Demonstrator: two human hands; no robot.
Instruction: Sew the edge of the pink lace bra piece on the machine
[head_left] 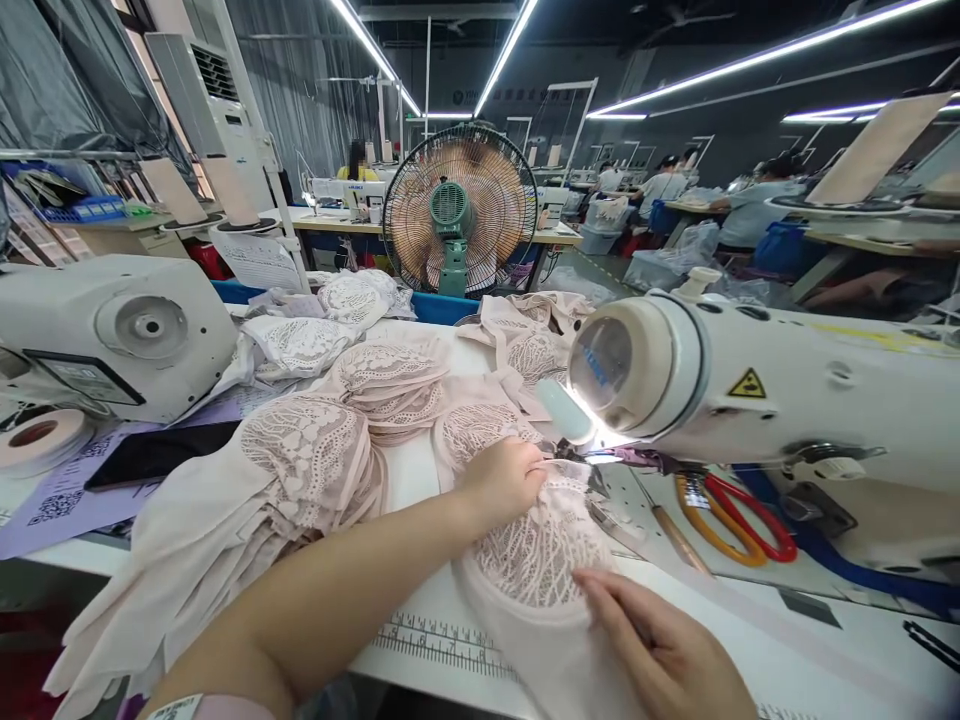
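Observation:
A pale pink lace bra lies on the white table of a sewing machine. My left hand pinches its upper lace edge, close to the machine's lit needle area. Lower down, my right hand grips the edge of the lace cup between thumb and fingers. The band of the bra hangs down toward the table's front edge. Beyond my left hand, another lace cup rests on the table. The needle and presser foot are partly hidden by the machine head.
Stacked lace bra pieces spread out on the left, beside a black phone. Scissors with red and orange handles lie under the machine arm. A large fan stands ahead. A second machine is at left; people sit farther back.

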